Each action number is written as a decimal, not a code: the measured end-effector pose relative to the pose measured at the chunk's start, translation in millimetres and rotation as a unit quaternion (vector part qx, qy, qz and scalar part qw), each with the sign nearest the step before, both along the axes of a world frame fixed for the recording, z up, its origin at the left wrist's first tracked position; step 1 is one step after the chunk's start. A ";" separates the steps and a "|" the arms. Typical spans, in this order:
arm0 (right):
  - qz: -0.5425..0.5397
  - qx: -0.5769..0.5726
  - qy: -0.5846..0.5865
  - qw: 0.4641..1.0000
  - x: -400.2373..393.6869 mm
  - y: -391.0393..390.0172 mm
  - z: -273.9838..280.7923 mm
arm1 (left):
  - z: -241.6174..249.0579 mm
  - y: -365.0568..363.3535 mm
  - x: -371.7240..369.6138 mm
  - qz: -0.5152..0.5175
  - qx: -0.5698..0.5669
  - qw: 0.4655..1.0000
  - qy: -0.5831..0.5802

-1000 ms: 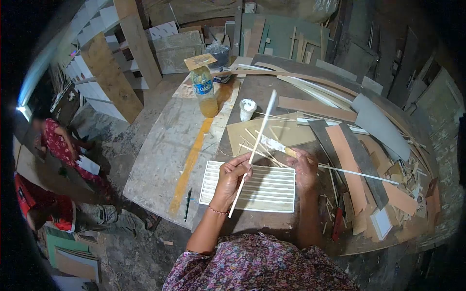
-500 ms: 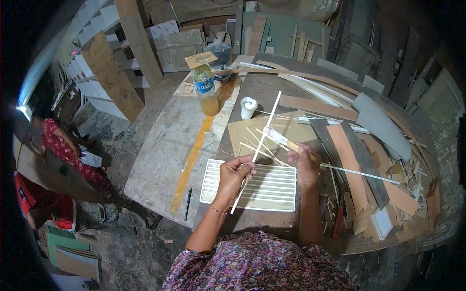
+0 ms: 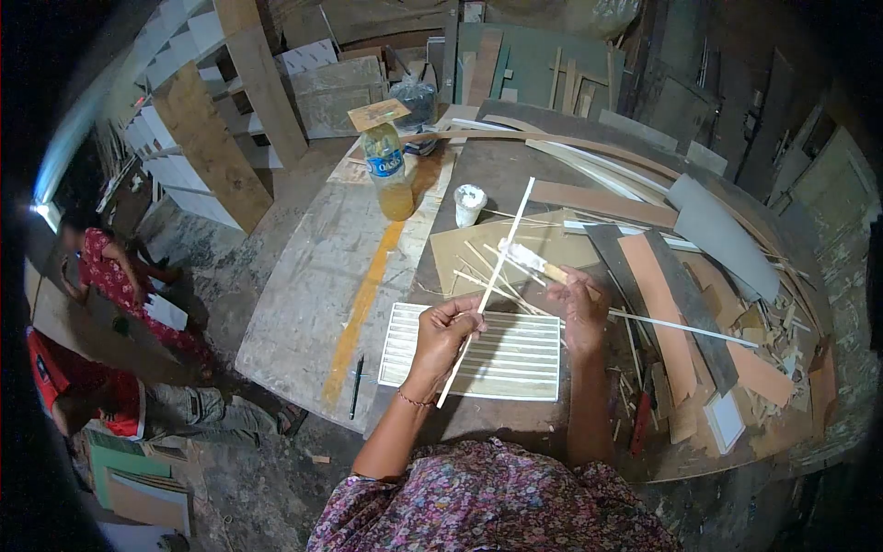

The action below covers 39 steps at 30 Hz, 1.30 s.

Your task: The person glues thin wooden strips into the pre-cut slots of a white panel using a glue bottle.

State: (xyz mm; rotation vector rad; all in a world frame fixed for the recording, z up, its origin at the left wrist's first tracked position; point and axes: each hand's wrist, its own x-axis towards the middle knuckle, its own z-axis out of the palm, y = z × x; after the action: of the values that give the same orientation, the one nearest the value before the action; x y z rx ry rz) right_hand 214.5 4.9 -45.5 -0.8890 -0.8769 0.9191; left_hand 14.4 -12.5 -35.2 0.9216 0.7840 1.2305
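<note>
My left hand [image 3: 448, 336] is closed around a thin pale wooden strip [image 3: 512, 228], which slants up and away over the table. In my right hand [image 3: 581, 308] is a brush [image 3: 555, 272] with a wooden handle, its white-coated head touching or overlapping the strip above my left fingers. Beneath both hands lies a white slatted panel [image 3: 515, 382]. Beyond it, several loose thin sticks [image 3: 478, 276] rest on a flat brown board [image 3: 451, 241]. A white cup [image 3: 469, 204] smeared with white stuff stands behind that board.
A bottle [image 3: 395, 198] of yellowish liquid stands at the back left, a flat piece on top. A pen [image 3: 357, 386] lies near the left edge. Boards [image 3: 658, 313], offcuts and a red-handled tool [image 3: 641, 423] crowd the right. Two people [image 3: 101, 267] are at the far left.
The brush and my right hand have shifted very slightly; my left hand keeps its hold on the strip. At the far left, the person's white sheet has moved a little down.
</note>
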 end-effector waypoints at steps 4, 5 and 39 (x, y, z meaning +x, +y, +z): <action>0.012 0.001 -0.018 1.000 0.8 -1.7 -0.1 | 2.4 -1.1 0.4 0.015 -0.008 1.000 0.011; 0.034 -0.008 -0.020 0.999 1.3 -3.1 -1.7 | 0.2 0.0 -0.2 0.016 -0.007 1.000 0.012; 0.079 0.040 -0.215 0.973 -9.4 -16.7 10.6 | 25.7 0.3 -4.8 -0.006 -0.010 1.000 0.013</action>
State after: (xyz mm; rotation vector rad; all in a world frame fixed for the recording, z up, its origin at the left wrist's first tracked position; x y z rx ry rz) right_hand 205.1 -11.7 -34.8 -0.9762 -1.3638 0.8328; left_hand 9.6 -12.1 -9.5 0.9268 0.8077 1.2000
